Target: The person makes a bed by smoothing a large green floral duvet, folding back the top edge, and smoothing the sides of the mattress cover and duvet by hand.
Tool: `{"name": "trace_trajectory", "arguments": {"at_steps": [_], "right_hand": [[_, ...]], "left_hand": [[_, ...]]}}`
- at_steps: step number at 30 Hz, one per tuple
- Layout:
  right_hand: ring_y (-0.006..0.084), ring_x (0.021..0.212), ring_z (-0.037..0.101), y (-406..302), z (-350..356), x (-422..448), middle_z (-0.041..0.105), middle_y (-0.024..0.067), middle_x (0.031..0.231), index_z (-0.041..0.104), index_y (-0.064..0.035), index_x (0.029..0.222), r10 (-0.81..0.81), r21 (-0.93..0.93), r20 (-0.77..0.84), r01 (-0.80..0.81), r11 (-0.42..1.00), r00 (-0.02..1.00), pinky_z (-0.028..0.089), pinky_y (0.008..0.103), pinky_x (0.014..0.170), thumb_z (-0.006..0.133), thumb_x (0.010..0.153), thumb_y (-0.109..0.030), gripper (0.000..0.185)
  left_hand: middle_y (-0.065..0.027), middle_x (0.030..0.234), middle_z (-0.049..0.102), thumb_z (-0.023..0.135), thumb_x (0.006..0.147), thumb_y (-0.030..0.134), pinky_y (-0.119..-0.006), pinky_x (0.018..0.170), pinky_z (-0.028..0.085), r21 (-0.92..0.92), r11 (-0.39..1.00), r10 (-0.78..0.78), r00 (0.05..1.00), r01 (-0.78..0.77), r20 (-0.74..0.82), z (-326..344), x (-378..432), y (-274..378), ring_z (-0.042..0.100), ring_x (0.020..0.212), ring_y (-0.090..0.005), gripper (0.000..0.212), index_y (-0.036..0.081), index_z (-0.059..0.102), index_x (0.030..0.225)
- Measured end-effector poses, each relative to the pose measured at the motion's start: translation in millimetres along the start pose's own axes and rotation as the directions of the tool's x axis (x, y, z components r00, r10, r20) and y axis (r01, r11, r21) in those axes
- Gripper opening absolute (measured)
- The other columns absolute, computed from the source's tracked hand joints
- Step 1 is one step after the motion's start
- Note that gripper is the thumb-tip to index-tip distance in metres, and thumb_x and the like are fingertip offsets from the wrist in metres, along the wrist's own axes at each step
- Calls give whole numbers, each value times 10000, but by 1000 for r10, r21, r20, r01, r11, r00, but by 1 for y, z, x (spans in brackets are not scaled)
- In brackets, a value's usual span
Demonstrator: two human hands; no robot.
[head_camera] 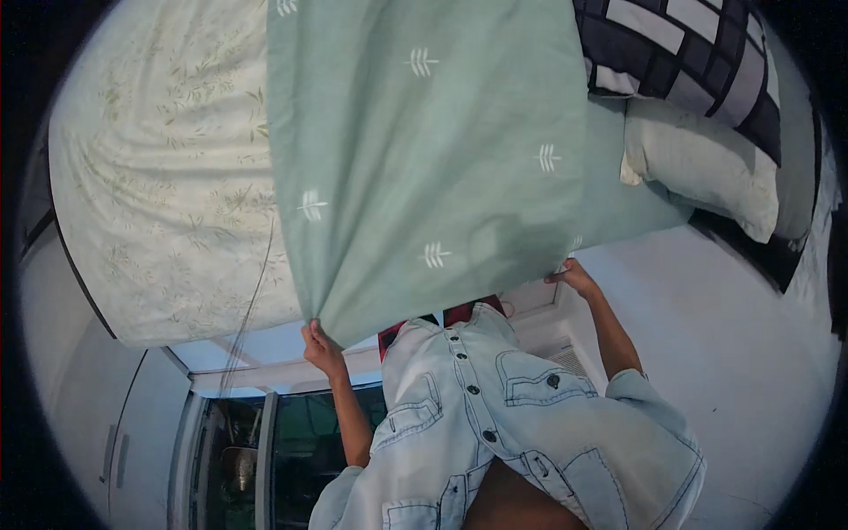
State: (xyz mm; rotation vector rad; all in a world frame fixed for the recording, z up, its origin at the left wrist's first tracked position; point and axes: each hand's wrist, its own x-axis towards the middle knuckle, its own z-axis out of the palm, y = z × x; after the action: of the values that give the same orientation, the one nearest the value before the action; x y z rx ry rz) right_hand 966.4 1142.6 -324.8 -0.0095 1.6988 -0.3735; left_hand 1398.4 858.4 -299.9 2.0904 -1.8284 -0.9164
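Note:
A green cloth with white leaf prints (437, 165), probably a bedsheet or blanket, spreads over the bed before me. My left hand (323, 348) grips its near left corner, and folds fan out from that grip. At the near right corner, my right hand (575, 277) pinches the edge between thumb and fingers. Between my hands the cloth's near edge hangs in front of my legs. Left of it lies a cream sheet with a leafy pattern (172, 199), wrinkled on the mattress.
A pillow with a dark and white block pattern (695, 59) rests above a pale pillow (702, 165) at the bed's right end. White cabinet doors (132, 430) stand at lower left, beside a glass sliding door (318, 450). A white wall (729, 371) is at right.

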Motion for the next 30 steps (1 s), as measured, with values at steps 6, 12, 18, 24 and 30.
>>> {"name": "trace_trajectory", "arguments": {"at_steps": [6, 12, 18, 24, 30], "right_hand": [[116, 708, 470, -19, 29, -20, 525, -21, 718, 592, -28, 819, -78, 177, -201, 114, 977, 977, 345, 245, 712, 670, 672, -202, 240], [82, 671, 424, 21, -7, -37, 487, -33, 721, 567, -31, 817, -134, 107, -630, 256, 961, 765, 338, 227, 637, 632, 733, -300, 290], [97, 856, 438, 30, -13, -22, 513, -17, 918, 517, -59, 1000, -149, 253, -502, 310, 916, 852, 310, 222, 798, 597, 744, -281, 348], [129, 957, 413, -1, 1, -19, 489, 17, 1014, 500, -59, 1073, -153, 211, -644, 367, 906, 749, 287, 264, 856, 536, 783, -383, 436], [152, 968, 453, -23, -21, -14, 538, 70, 942, 573, -54, 837, -125, 135, -561, 239, 962, 819, 314, 275, 862, 597, 760, -394, 350]], "left_hand": [[-142, 675, 576, 439, 878, 221, -306, 503, 413, 194, 977, -102, 991, 84, 85, -4, 25, -24, 544, 550, -222, 229, 17, 538, 848], [-59, 700, 579, 467, 856, 139, -258, 539, 414, 0, 1000, 13, 998, -13, 60, 21, 8, -35, 504, 562, -166, 139, 32, 555, 862], [-98, 856, 542, 553, 811, 171, -285, 709, 398, -200, 974, 132, 985, -108, 112, 40, -26, -1, 517, 729, -203, 183, 5, 517, 879], [-73, 854, 504, 502, 842, 170, -274, 805, 354, -526, 785, -201, 939, 326, 280, 24, -44, -6, 462, 827, -158, 205, 12, 470, 969], [-100, 869, 496, 557, 801, 210, -330, 799, 327, -326, 939, -79, 991, 111, 109, 56, -31, 45, 433, 817, -214, 280, 6, 480, 977]]}}
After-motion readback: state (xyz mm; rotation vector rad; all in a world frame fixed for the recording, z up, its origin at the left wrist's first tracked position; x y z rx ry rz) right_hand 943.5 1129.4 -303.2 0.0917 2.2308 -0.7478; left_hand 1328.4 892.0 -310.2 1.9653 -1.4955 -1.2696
